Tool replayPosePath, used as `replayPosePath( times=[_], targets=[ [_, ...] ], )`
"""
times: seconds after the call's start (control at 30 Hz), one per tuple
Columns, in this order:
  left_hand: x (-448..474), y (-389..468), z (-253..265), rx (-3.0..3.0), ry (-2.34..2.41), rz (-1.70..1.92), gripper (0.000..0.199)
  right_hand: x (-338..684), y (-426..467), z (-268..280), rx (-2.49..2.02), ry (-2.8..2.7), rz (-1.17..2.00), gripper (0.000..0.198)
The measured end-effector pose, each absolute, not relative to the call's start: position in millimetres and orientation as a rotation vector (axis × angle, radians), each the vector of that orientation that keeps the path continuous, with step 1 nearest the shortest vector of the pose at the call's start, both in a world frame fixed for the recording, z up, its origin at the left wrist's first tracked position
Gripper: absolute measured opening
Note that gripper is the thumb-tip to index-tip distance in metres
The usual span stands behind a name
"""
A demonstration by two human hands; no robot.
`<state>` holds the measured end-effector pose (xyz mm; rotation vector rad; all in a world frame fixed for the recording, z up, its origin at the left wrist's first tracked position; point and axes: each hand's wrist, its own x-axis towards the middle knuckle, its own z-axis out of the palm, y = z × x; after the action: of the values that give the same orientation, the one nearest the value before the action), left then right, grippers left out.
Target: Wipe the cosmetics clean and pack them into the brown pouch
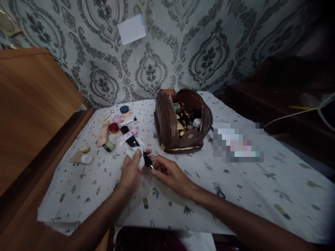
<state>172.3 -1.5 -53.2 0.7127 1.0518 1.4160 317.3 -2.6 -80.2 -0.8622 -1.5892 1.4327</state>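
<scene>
A black cosmetic tube [133,141] slants down to the right between my hands, its shiny silver end lowest. My left hand [131,173] is closed around the middle of the tube, with a crumpled white wipe [141,162] bunched against it. At the silver end, the fingertips of my right hand [171,174] pinch the tube. Just beyond the tube lie a pink-and-white tube [127,137] and a small jar with a black lid [124,129].
An unzipped brown bag [167,129] full of cosmetics stands right of centre. To the left lie a beige tube [104,134], a red jar [113,128], a green-tinted bottle [109,146] and a blue-lidded jar [125,111]. A blurred-out item [237,143] rests at right.
</scene>
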Motion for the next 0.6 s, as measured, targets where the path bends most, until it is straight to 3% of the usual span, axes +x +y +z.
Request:
replayPosePath(
  times=[0.27, 0.4, 0.6],
  targets=[
    [151, 19, -43, 0.619, 1.092, 1.618, 0.035, 317, -5, -81, -0.989, -1.757, 1.34, 0.025],
    [148, 23, -42, 0.587, 1.078, 1.638, 0.031, 315, -4, -85, -0.948, -1.677, 1.44, 0.015],
    [161, 7, -47, 0.598, 1.069, 1.575, 0.038, 317, -3, -78, -0.85, -1.5, 1.678, 0.035]
  ],
)
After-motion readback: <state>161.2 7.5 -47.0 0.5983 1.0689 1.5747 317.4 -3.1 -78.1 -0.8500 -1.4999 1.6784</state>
